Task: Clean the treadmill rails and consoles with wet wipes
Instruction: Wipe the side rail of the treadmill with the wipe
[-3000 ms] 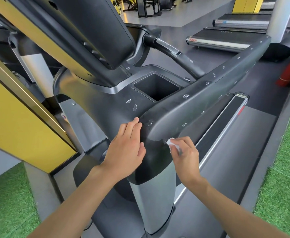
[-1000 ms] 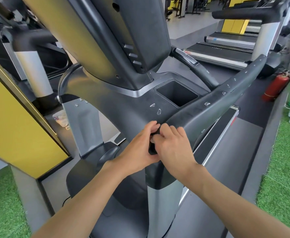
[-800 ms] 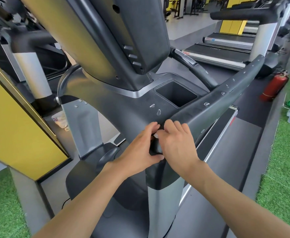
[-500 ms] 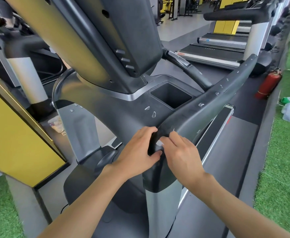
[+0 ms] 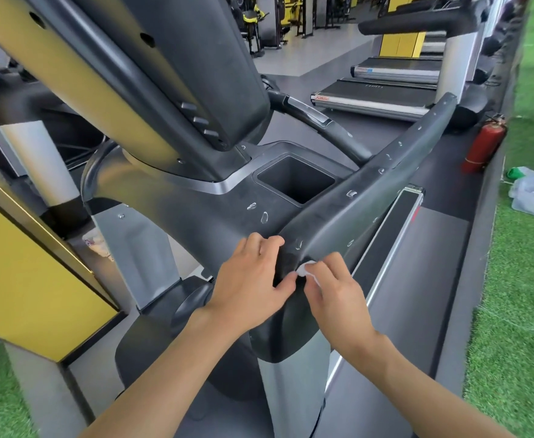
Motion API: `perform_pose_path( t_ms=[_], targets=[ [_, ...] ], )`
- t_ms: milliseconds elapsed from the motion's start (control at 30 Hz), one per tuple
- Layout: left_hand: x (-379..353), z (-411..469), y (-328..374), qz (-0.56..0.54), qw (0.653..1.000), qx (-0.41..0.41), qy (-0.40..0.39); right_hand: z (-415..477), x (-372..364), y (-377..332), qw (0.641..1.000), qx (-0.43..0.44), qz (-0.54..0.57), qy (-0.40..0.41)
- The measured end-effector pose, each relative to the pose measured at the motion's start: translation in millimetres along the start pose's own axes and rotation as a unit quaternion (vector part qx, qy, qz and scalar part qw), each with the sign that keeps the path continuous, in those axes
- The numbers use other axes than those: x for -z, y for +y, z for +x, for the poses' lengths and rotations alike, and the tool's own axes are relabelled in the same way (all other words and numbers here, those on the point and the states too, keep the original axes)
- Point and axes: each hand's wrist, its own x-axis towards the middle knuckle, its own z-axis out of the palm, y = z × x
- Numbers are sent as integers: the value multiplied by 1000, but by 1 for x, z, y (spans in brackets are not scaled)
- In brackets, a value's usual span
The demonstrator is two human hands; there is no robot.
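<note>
R hand [image 5: 335, 295] pinches small white wet wipe [image 5: 305, 269], scrubbing near end of dark grey plastic treadmill rail [image 5: 370, 197]; L hand [image 5: 253, 279] curls round rail end, prob. to steady it.

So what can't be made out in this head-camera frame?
Head view only:
- Wet wipe: mostly covered by fingers of the right hand; size and state hidden.
- Console: only its back shows; the screen faces away.
- Rail: its near end is covered by the left hand gripping it and by the right hand.
- Label on the neighbouring treadmill: too small to read.
- White object by the grey post: blurred, unidentifiable.
</note>
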Motion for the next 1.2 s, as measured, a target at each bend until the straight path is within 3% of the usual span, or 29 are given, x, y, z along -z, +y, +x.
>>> perform_pose_path(
  t_ms=[100, 233, 367, 500, 600, 733, 1200],
  targets=[
    [0, 4, 4, 37, 999, 0, -9, 2, 1, 7, 991, -118, 48, 31],
    [2, 7, 10, 66, 998, 8, -22, -6, 1, 12, 991, -122, 49, 12],
    [4, 9, 15, 77, 996, 19, -34, -4, 3, 19, 972, -209, 107, 13],
    [5, 9, 17, 85, 995, 25, -42, -14, -1, 20, 970, -204, 132, -11],
    [6, 9, 18, 85, 995, 28, -37, -1, -1, 34, 947, -292, 130, 19],
    [5, 9, 20, 94, 994, 32, -47, -7, -4, 43, 945, -305, 119, -7],
    [6, 8, 26, 106, 991, 55, -51, 20, -23, 102, 878, -450, 155, -39]
  ],
)
